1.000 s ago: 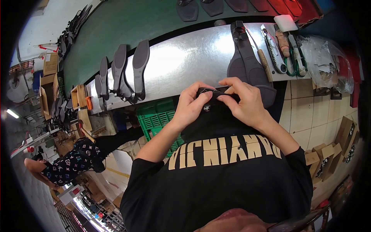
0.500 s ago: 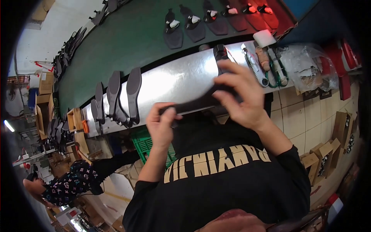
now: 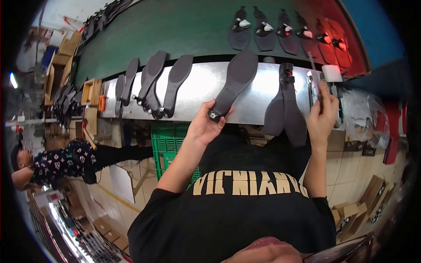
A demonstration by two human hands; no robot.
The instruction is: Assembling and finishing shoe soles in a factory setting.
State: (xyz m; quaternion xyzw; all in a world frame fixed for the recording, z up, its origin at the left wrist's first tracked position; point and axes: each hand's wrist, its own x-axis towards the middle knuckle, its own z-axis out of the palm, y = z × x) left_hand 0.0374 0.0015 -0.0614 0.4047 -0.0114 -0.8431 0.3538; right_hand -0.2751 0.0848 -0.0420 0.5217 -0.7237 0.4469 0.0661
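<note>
My left hand (image 3: 208, 125) grips a dark grey sandal (image 3: 237, 81) by its heel end, with the sole facing up. The toe points away over the bench. My right hand (image 3: 323, 116) is at the bench's right end, fingers closed among hand tools; they mostly hide what they hold. Left of it, two dark sandals (image 3: 294, 116) lie together, their wide ends overhanging the near edge. Between them and the hand lies a slim metal cutter (image 3: 311, 87). A white block-shaped head (image 3: 332, 73) stands just beyond my fingers.
More sandals (image 3: 180, 72) rest sole up along the metal bench (image 3: 204, 92). On the green belt (image 3: 175, 30) behind stand several sandals (image 3: 264, 33), some under red light. A clear plastic bag (image 3: 362, 116) hangs at right, a green crate (image 3: 166, 142) below. Another person (image 3: 66, 162) is at left.
My left hand has swung the sandal out over the bench, so its whole sole shows. My right hand has let go of it and moved right to the tools. The view has shifted left.
</note>
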